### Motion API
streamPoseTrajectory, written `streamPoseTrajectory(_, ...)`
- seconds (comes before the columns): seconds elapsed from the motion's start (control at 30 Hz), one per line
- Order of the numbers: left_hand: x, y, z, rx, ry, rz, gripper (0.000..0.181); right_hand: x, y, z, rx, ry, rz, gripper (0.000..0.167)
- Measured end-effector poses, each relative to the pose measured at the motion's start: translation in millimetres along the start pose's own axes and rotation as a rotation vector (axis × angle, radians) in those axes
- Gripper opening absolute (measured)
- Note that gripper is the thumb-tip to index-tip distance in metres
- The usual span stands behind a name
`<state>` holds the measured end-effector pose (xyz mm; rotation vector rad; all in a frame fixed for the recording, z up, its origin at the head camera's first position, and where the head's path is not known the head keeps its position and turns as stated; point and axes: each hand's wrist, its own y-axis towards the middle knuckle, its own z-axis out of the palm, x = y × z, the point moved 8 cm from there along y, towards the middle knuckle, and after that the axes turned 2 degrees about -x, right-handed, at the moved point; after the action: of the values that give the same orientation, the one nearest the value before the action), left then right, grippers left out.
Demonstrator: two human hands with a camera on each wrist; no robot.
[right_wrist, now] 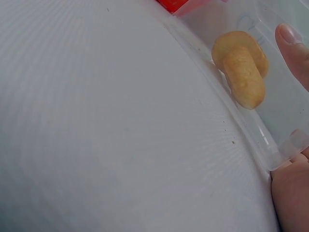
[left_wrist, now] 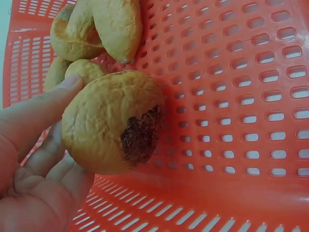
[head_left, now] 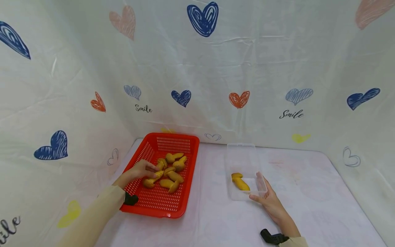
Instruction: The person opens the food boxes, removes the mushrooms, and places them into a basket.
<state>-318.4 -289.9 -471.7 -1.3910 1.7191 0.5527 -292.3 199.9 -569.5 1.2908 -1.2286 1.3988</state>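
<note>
In the head view my left hand [head_left: 142, 171] reaches into a red plastic basket [head_left: 190, 178]. Its thumb and fingers pinch a yellow-brown mushroom [left_wrist: 113, 123] by the stem; the left wrist view shows its round cap with a dark patch, facing the camera. Several other mushrooms [head_left: 175, 176] lie around it on the basket floor. To the right stands a clear plastic box [head_left: 233, 196] holding one mushroom [right_wrist: 244, 75]. My right hand [head_left: 273, 204] grips the box at its right end, thumb at the inner side, the other fingers partly hidden.
A transparent lid [head_left: 241, 154] stands open behind the box. Both containers sit on a white-covered table [head_left: 308, 195]. A white curtain [head_left: 216, 75] printed with hearts hangs behind and along the sides. Black straps with small devices [head_left: 273, 237] are on the wrists.
</note>
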Motion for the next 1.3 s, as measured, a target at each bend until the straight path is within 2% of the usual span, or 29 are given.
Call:
streamPoseTrajectory(0.37, -0.2, 0.5, -3.0, 0.017, -0.024, -0.029, 0.034, 1, -1.7, 0, 0.004, 0.005, -0.003, 0.105)
streamPoseTrajectory(0.47, -5.4, -0.6, -7.8, 0.01, -0.019, -0.018, 0.035, 2, -1.9, 1, 0.003, -0.005, -0.007, 0.104)
streamPoseTrajectory(0.67, -19.6, 3.1, -16.5, -0.007, -0.069, -0.004, 0.038, 2, -1.9, 0, 0.003, -0.017, -0.015, 0.105)
streamPoseTrajectory(0.77, -31.2, 8.6, -17.4, -0.007, -0.115, -0.005, 0.039, 3, -2.1, 1, 0.005, -0.015, -0.019, 0.104)
streamPoseTrajectory(0.93, -62.1, 21.5, -12.9, 0.027, -0.135, 0.035, 0.039, 4, -2.6, 0, 0.012, 0.004, -0.03, 0.103)
streamPoseTrajectory(1.13, -98.8, 37.4, 3.4, 0.105, -0.206, 0.088, 0.042, 4, -2.2, 1, 0.019, 0.012, -0.044, 0.104)
streamPoseTrajectory(1.3, -125.9, 47.8, 19.1, 0.151, -0.189, 0.13, 0.043, 3, -2.4, 1, 0.018, 0.009, -0.047, 0.102)
